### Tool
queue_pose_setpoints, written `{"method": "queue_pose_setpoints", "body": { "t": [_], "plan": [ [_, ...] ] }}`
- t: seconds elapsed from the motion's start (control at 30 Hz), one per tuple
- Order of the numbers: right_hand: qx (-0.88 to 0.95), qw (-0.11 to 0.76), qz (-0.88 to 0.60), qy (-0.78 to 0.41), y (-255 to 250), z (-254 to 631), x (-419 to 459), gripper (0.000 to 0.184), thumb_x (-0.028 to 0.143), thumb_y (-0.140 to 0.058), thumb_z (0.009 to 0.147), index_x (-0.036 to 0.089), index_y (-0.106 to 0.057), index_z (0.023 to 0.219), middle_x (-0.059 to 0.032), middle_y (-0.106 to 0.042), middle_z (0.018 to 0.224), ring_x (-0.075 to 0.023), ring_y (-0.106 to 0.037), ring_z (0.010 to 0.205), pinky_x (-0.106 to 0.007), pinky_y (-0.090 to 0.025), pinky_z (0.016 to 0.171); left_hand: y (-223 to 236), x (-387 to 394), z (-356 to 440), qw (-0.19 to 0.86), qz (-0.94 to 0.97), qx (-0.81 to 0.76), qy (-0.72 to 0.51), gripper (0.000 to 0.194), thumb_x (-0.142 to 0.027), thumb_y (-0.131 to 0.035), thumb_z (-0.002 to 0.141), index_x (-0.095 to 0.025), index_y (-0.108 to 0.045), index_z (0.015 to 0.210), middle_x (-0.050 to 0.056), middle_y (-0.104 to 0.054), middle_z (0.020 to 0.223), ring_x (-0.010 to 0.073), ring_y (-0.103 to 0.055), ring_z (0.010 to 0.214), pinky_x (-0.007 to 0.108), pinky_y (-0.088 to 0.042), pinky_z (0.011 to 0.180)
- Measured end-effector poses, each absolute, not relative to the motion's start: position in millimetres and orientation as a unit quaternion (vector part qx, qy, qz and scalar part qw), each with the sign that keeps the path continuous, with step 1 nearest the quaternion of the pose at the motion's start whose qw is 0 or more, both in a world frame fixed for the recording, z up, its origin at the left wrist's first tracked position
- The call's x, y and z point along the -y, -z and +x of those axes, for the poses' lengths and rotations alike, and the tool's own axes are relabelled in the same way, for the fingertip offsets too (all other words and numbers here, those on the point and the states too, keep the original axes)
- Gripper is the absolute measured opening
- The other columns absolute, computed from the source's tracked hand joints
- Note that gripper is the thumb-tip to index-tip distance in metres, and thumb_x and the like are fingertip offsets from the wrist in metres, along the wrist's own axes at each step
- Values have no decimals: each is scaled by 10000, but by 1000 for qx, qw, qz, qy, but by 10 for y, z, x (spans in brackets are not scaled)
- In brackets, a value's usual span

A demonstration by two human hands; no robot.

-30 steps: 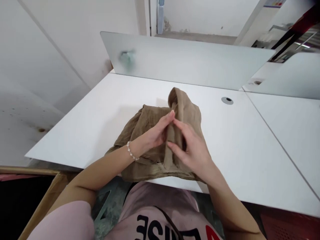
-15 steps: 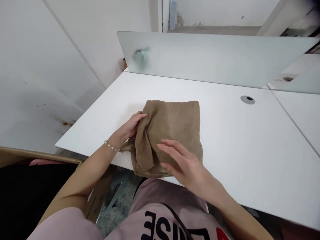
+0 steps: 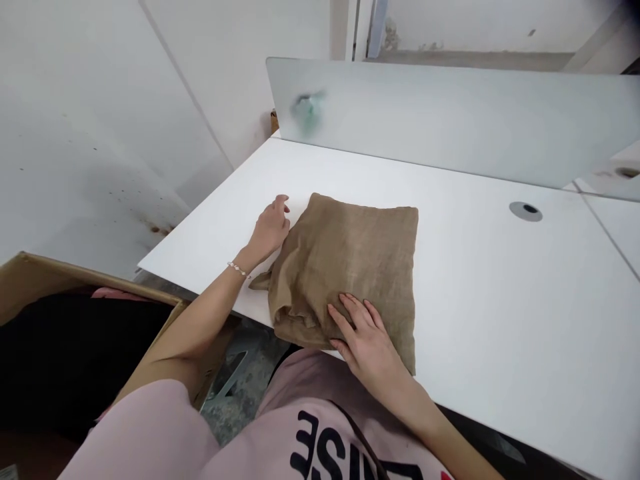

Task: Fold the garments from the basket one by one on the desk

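A folded brown cloth [image 3: 350, 260] lies on the white table [image 3: 480, 287] near its front edge. My left hand [image 3: 270, 227] rests at the cloth's left edge, fingers slightly curled and touching the fold, holding nothing that I can see. My right hand [image 3: 363, 337] lies flat on the cloth's near corner, fingers stretched out and pressing down. A bead bracelet is on my left wrist.
A frosted divider panel [image 3: 450, 113] stands along the table's back edge. A round cable hole [image 3: 525, 211] sits at the right. An open cardboard box [image 3: 75, 333] with dark clothing stands on the floor to my left. A white wall runs along the left.
The cloth went from bunched up between both hands to folded flat. My right hand came down onto its near corner and my left hand slid to its left edge. The view shifted left.
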State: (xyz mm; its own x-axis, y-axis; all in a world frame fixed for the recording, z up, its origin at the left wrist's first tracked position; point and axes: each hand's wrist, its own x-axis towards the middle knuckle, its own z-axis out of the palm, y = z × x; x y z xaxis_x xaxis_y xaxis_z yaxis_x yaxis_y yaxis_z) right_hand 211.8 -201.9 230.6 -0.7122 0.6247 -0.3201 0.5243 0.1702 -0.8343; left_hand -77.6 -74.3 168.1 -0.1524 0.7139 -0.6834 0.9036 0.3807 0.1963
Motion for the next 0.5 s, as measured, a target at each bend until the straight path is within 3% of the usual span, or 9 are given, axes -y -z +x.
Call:
{"method": "queue_pose_setpoints", "body": {
  "t": [0.07, 0.13, 0.23, 0.37, 0.5],
  "plan": [
    [762, 43, -377, -525, -2296, 2125, 2015, 470, 217, -551, 960, 122, -563, 1420, -215, -513, 1458, -320, -475, 1384, -556, -436, 1122, -1669, 704, -779, 414, 476, -763, 140, 385, -420, -354, 977, -172, -507, 1228, 149, -646, 1143, 294, -598, 1058, 457, -449, 976],
    [759, 40, -379, -528, -2284, 2128, 2013, 466, 227, -550, 964, 125, -563, 1418, -209, -509, 1465, -314, -467, 1390, -552, -425, 1131, -1668, 677, -736, 472, 424, -756, 160, 504, -623, -330, 964, -190, -558, 1084, 147, -660, 1114, 309, -602, 1046, 459, -453, 959],
    [749, 43, -385, -537, -2279, 2133, 2013, 450, 238, -549, 966, 133, -574, 1403, -195, -510, 1468, -306, -460, 1395, -547, -418, 1138, -1667, 668, -639, 557, 367, -734, 127, 599, -753, -485, 855, -193, -591, 1039, 153, -658, 1154, 333, -600, 1095, 460, -462, 958],
    [740, 44, -384, -550, -2297, 2136, 1988, 435, 231, -531, 969, 139, -575, 1392, -191, -513, 1461, -309, -468, 1385, -571, -409, 1136, -1635, 702, -537, 701, 228, -675, 23, 603, -597, -802, 676, -169, -659, 1076, 169, -694, 1109, 350, -647, 1077, 457, -527, 888],
    [733, 49, -389, -556, -2283, 2121, 1971, 424, 237, -523, 973, 136, -578, 1381, -199, -521, 1449, -317, -477, 1376, -590, -404, 1132, -1621, 758, -449, 733, 164, -660, -12, 491, -407, -905, 555, -140, -714, 921, 175, -729, 929, 368, -690, 926, 505, -554, 814]
  ]
}}
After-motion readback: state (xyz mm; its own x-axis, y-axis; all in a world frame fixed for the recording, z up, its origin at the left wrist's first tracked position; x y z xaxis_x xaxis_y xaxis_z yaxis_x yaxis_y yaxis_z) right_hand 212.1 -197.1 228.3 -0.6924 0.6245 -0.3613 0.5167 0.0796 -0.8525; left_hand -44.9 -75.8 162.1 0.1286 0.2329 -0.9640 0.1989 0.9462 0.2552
